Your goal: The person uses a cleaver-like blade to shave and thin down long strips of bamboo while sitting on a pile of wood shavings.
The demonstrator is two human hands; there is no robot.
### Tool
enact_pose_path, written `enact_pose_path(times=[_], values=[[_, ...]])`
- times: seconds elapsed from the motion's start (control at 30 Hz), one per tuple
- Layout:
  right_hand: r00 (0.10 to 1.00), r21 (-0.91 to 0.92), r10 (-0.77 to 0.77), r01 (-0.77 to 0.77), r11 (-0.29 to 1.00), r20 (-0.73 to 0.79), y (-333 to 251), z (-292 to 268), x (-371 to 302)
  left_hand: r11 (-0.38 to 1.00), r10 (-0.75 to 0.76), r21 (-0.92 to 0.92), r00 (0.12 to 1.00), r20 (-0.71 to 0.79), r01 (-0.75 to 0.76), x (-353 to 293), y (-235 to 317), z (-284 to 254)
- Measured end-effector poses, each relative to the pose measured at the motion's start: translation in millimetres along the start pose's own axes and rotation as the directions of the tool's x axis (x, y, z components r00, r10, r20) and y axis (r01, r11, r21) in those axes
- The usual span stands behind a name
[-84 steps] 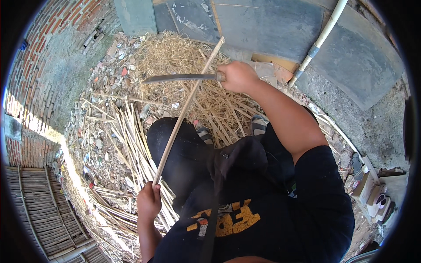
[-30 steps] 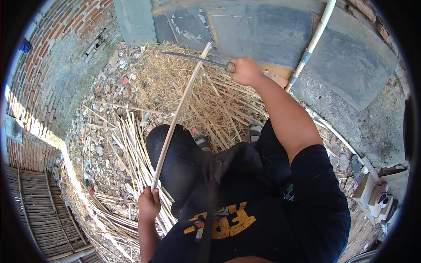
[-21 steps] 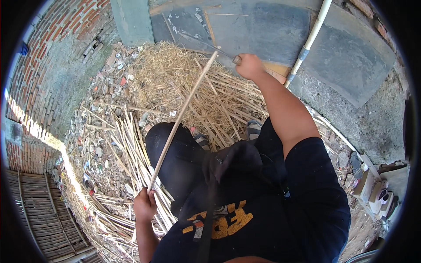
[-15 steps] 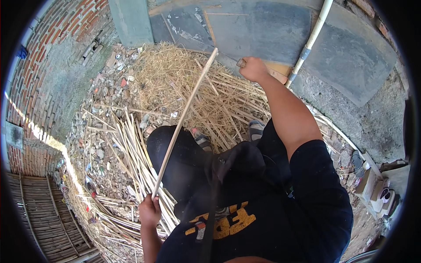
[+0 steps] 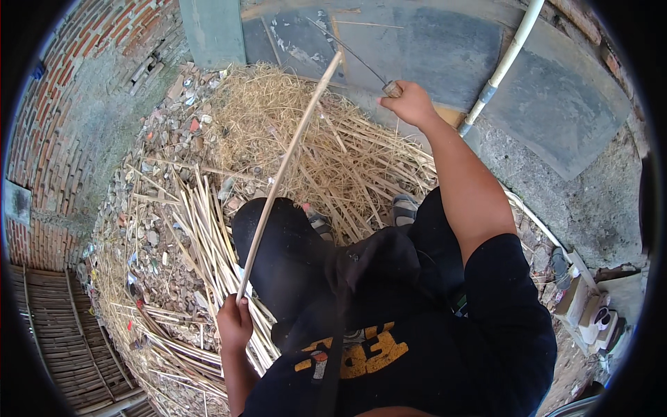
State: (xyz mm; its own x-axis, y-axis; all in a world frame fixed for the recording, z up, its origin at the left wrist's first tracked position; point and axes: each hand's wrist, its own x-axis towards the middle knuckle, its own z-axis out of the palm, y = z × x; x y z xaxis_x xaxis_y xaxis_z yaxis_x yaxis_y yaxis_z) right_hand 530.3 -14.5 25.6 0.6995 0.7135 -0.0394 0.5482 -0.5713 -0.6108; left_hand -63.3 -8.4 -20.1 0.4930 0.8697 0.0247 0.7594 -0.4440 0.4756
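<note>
My left hand [image 5: 235, 323], low on the left, is closed round the lower end of a long, pale bamboo strip [image 5: 281, 174]. The strip slants up and away across my left thigh, slightly bowed, its far end over the straw. Out ahead on the right, my right hand [image 5: 411, 104] grips the worn wooden handle of a long knife [image 5: 361, 61]. Its thin dark blade points up and left, passing near the strip's far end in the picture; whether they touch I cannot tell.
Split bamboo strips [image 5: 208, 233] lie piled beside my left leg. Straw-like shavings [image 5: 271, 115] and more strips cover the rubble between my feet and the grey panels [image 5: 445, 52]. A white pipe [image 5: 511, 55] rises at the right; shoes [image 5: 597, 321] rest on a ledge. A brick wall [image 5: 52, 139] stands left.
The knife's blade now shows plainly, swung up and left; earlier only its handle was visible. My right hand has shifted slightly right. The strip's far end has risen a little in view.
</note>
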Motion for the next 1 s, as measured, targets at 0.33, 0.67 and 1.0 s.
enact_pose_path(times=[0.33, 0.67, 1.0], values=[[0.958, 0.027, -0.279, 0.281, 0.959, -0.073, 8, -35, -19, 0.993, 0.082, 0.090, 0.994, -0.073, -0.075, 100, -22, -15], [0.956, 0.144, -0.217, 0.247, 0.958, -0.196, 25, -8, -40, 0.900, 0.430, -0.132, 0.897, 0.105, -0.416, 149, 113, 34], [0.900, -0.057, -0.428, 0.424, 0.904, -0.088, -16, 18, -67, 0.865, 0.492, -0.275, 0.818, 0.299, -0.420, 141, 158, 59]])
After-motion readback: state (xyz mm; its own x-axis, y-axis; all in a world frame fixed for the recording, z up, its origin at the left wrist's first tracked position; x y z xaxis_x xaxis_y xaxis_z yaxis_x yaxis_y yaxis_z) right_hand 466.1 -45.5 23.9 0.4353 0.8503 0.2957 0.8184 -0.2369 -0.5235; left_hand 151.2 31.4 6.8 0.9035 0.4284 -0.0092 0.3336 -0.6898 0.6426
